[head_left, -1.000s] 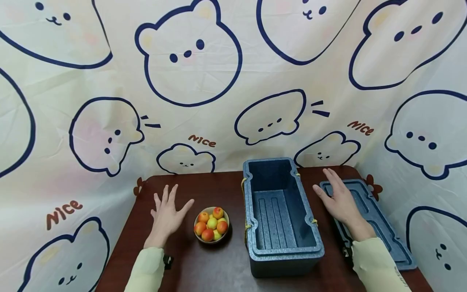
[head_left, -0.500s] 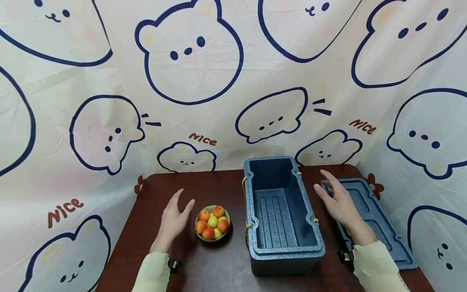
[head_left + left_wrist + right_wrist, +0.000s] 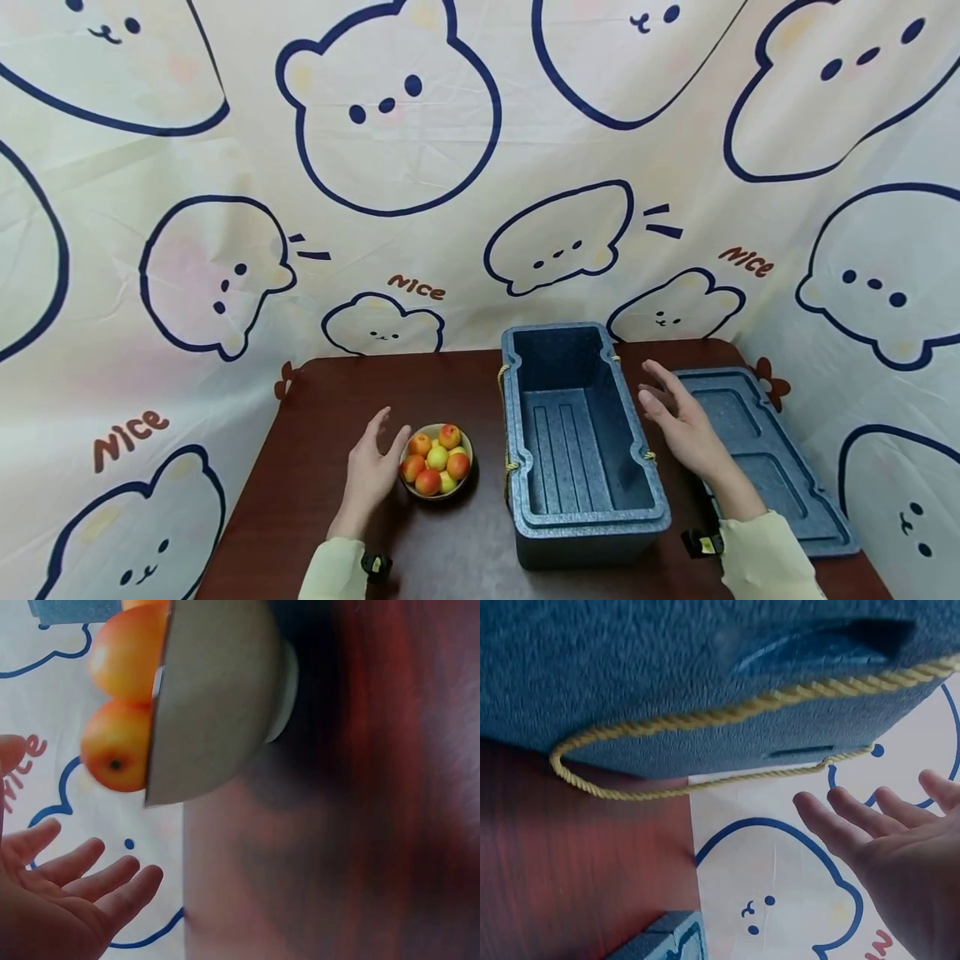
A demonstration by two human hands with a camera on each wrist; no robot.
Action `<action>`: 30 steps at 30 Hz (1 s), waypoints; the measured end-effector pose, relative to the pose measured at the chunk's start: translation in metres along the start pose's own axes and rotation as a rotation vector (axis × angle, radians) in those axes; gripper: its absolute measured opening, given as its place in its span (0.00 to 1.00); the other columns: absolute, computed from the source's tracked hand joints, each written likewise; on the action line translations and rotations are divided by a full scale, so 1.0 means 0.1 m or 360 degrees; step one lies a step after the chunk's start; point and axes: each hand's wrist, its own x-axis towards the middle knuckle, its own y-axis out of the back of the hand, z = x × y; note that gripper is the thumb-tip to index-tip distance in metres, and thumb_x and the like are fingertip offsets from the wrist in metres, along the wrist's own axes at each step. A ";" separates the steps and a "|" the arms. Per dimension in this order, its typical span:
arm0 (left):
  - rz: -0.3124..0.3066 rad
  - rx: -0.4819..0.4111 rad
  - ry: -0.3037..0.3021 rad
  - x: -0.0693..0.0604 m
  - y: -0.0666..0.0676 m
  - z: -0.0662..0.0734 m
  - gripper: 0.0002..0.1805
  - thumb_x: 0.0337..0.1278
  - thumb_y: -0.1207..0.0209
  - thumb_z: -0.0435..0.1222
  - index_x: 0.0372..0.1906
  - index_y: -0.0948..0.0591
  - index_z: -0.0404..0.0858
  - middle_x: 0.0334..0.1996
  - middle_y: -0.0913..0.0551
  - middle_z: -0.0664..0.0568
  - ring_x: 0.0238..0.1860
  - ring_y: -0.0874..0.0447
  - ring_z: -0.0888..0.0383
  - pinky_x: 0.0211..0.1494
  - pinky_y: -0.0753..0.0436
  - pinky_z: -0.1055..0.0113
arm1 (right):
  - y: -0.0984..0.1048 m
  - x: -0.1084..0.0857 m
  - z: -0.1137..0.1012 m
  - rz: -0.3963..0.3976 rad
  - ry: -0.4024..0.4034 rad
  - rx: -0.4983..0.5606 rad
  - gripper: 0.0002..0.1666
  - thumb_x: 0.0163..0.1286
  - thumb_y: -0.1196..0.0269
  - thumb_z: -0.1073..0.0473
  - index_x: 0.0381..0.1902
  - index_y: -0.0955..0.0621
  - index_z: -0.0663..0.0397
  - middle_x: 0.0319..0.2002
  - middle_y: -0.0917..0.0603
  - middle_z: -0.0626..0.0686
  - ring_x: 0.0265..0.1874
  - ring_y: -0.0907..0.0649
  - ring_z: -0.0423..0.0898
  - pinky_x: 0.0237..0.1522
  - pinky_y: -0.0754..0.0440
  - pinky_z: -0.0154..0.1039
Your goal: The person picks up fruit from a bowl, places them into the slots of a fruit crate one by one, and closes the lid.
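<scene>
My left hand (image 3: 369, 475) hovers at the left side of a bowl (image 3: 217, 712) heaped with red-yellow fruit (image 3: 437, 458) that looks like apples, some of it plain yellow. Its fingers are spread and loosely bent, holding nothing; in the head view the thumb comes close to the rim, and whether it touches I cannot tell. To the right of a blue-grey foam box (image 3: 585, 521) without its lid, my right hand (image 3: 693, 437) is held in the air, fingers apart. A yellow rope (image 3: 727, 714) runs along the box's side, near that hand.
The box's lid (image 3: 772, 467) lies flat on the dark wooden table (image 3: 450, 575), right of the box and partly behind my right forearm. A cloth (image 3: 390, 150) printed with bears hangs behind the table and along its sides.
My left hand has moved right, up to the bowl, and its spread fingers have drawn in. The right hand has shifted slightly left, toward the box. Bowl, box and lid stay put.
</scene>
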 end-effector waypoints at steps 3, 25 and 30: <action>-0.0019 -0.0046 0.0045 -0.05 -0.04 -0.02 0.36 0.68 0.41 0.57 0.74 0.32 0.45 0.68 0.27 0.40 0.67 0.27 0.39 0.66 0.27 0.42 | -0.04 -0.03 -0.02 -0.0033 0.0016 0.0070 0.35 0.83 0.50 0.52 0.81 0.47 0.50 0.78 0.44 0.61 0.70 0.33 0.66 0.51 0.27 0.19; -0.0055 -0.0152 0.0163 -0.32 -0.27 -0.10 0.33 0.74 0.47 0.54 0.71 0.29 0.36 0.66 0.24 0.38 0.63 0.22 0.42 0.62 0.22 0.45 | -0.18 -0.29 -0.12 -0.0093 -0.0097 0.0195 0.35 0.84 0.53 0.51 0.81 0.48 0.51 0.79 0.48 0.62 0.73 0.40 0.67 0.54 0.34 0.17; -0.0047 -0.0136 0.0225 -0.37 -0.27 -0.11 0.30 0.80 0.56 0.52 0.71 0.28 0.36 0.67 0.24 0.39 0.67 0.27 0.40 0.68 0.28 0.43 | -0.24 -0.38 -0.11 -0.0093 -0.0080 0.0256 0.33 0.85 0.55 0.53 0.81 0.48 0.53 0.78 0.47 0.62 0.72 0.39 0.64 0.55 0.34 0.19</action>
